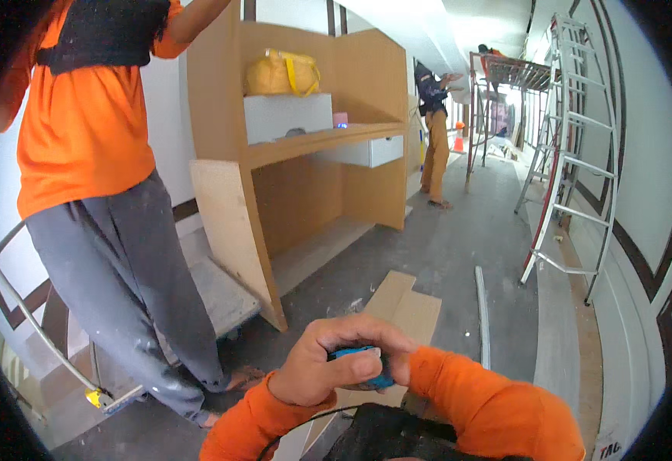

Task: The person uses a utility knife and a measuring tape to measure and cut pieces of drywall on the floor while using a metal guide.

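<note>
In front of my body, low in the head view, my left hand (313,364) is closed around a small rounded blue and dark object (383,379). Its thumb lies across the near face and its fingers curve over the top. What kind of object this is, I cannot make out. My right hand (402,367) meets it from the right side, mostly hidden by the orange cuff and the left fingers. Beyond both hands, cut flat boards (416,311) lie on the grey floor.
A wooden cabinet (305,150) holds a yellow bag (270,75). A person in orange (86,138) stands at left beside a trolley (224,288). A metal strip (482,315) lies at right near a ladder (574,157). Farther back are another person (434,146) and scaffolding (520,73).
</note>
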